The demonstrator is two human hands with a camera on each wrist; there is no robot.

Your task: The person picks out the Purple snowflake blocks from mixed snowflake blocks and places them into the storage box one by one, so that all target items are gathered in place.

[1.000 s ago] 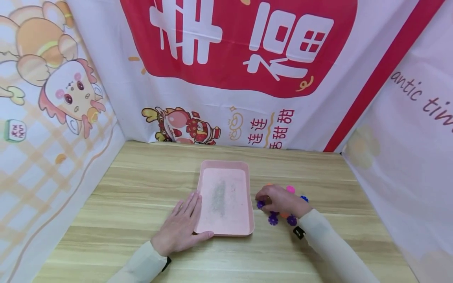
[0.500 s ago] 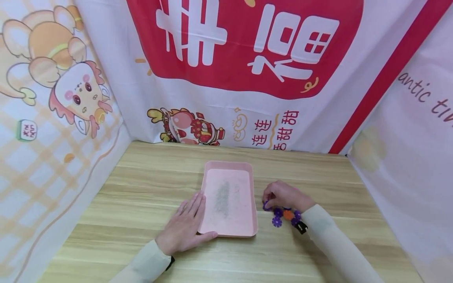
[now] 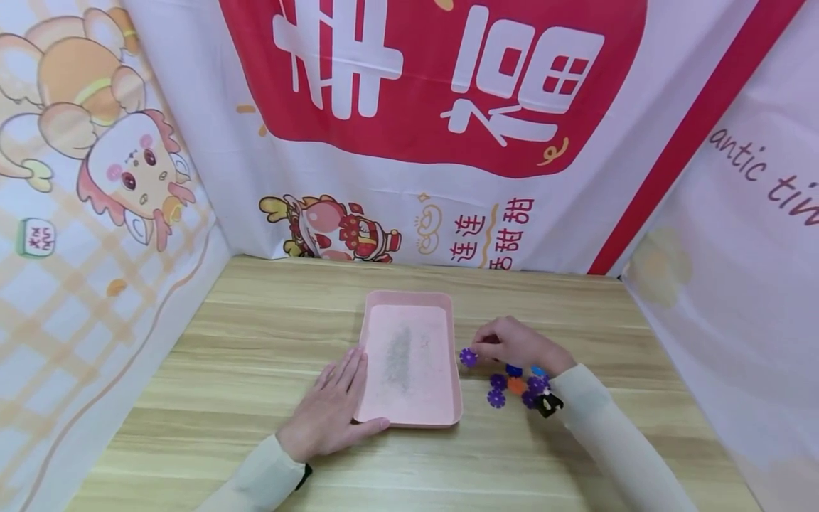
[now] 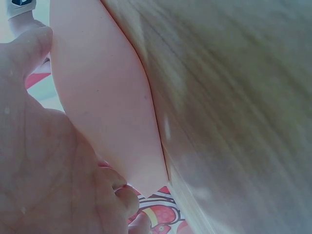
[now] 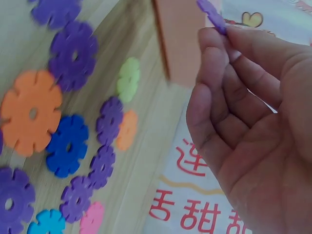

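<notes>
A purple snowflake-shaped plastic disc (image 3: 468, 357) is pinched between the thumb and fingertips of my right hand (image 3: 521, 345), just off the right side of a shallow pink tray (image 3: 425, 398). In the right wrist view that disc (image 5: 213, 17) appears nearly edge-on, above the table. My left hand (image 3: 326, 418) rests with straight fingers along the tray's left wall, its thumb at the near corner. The left wrist view shows the tray's outer wall (image 4: 105, 97) beside the palm. Greyish marks cover the tray floor.
More slotted discs lie right of the tray: purple (image 5: 73, 56), orange (image 5: 46, 102), dark blue (image 5: 67, 146), light blue (image 5: 47, 222), pink (image 5: 91, 218) and green (image 5: 128, 80). Printed cloth walls (image 3: 409, 167) enclose the wooden table (image 3: 281, 320) at the back and sides.
My right hand has taken hold of a purple disc among the others and lifted it towards the tray's right wall. My left hand stays at the tray.
</notes>
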